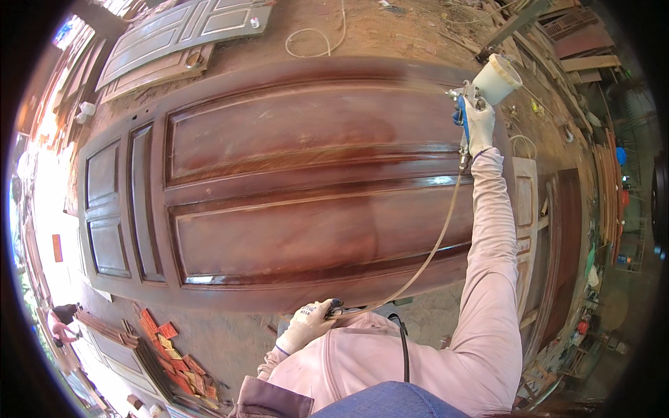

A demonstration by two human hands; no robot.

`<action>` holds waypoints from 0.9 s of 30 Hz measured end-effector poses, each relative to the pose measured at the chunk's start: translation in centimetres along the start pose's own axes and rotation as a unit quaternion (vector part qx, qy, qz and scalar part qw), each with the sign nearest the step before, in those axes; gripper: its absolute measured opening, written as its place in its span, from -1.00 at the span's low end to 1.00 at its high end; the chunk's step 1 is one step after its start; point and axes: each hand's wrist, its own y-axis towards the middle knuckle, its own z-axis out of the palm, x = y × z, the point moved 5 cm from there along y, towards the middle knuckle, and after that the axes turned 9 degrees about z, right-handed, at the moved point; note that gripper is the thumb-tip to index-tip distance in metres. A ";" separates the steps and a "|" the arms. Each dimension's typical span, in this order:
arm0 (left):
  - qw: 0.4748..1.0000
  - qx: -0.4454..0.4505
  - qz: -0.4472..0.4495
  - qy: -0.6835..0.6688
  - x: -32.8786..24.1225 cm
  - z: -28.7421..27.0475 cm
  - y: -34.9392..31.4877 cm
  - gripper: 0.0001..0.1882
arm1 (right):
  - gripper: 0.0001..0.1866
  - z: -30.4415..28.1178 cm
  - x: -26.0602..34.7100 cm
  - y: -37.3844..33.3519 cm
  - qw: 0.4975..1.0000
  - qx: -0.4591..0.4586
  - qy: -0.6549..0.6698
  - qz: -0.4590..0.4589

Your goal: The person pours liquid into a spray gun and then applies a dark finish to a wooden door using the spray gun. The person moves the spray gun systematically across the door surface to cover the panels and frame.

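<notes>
A reddish-brown panelled wooden door (279, 182) lies flat in front of me, its finish shiny along the mouldings. Over its far right corner, my gloved right hand (478, 125) grips a metal spray gun (468, 90) topped by a whitish paint cup (497, 79). The nozzle points left, and a faint mist hangs over the door's far edge. From the gun's handle a pale air hose (437, 244) curves down toward my body. My gloved left hand (306, 324) is closed around that hose by the door's near edge.
Another panelled door (178, 35) lies at the far left. A coiled hose (306, 43) rests on the dirt floor beyond. Red and yellow pieces (178, 359) are scattered at the lower left. More door panels (525, 209) lean at right, near stacked planks (605, 188).
</notes>
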 end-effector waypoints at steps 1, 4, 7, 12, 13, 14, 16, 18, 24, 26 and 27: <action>1.000 0.005 0.000 0.002 -0.2 0.4 0.6 -0.65 | -0.83 -1.2 -0.2 1.0 1.000 -0.019 -0.019 -0.001; 1.000 0.010 0.002 -0.015 -0.8 1.4 2.3 -0.62 | -0.81 -4.8 -1.0 3.8 0.998 -0.037 -0.051 -0.004; 0.999 0.021 -0.011 -0.041 -0.7 2.8 3.8 -0.61 | -0.83 -7.5 -1.3 6.6 0.994 -0.060 -0.086 -0.020; 0.995 0.088 0.002 -0.050 -3.3 3.3 7.0 -0.60 | -0.80 -13.9 -2.6 14.2 0.946 -0.160 -0.256 -0.117; 0.992 0.107 0.006 -0.062 -3.7 3.5 7.5 -0.60 | -0.77 -14.0 -1.7 14.0 0.944 -0.158 -0.278 -0.088; 0.989 0.125 0.011 -0.074 -4.0 3.7 7.9 -0.59 | -0.76 -14.3 -1.5 14.9 0.933 -0.161 -0.306 -0.106; 0.990 0.100 0.035 -0.093 -4.8 3.5 8.6 -0.63 | -0.75 -15.2 -0.6 17.0 0.906 -0.169 -0.363 -0.141; 0.990 0.067 0.052 -0.112 -5.4 3.2 8.8 -0.66 | -0.73 -13.8 0.4 17.3 0.952 -0.074 -0.292 -0.054; 0.991 0.077 0.013 -0.112 -5.1 2.5 9.3 -0.68 | -0.72 -8.2 4.9 15.8 0.974 0.211 -0.078 0.028; 0.990 0.064 0.020 -0.122 -4.6 2.5 9.2 -0.68 | -0.71 -5.4 6.6 14.4 0.963 0.260 -0.065 0.023; 0.990 0.057 0.027 -0.128 -4.5 2.4 9.3 -0.68 | -0.70 -4.0 7.6 13.6 0.957 0.283 -0.060 0.019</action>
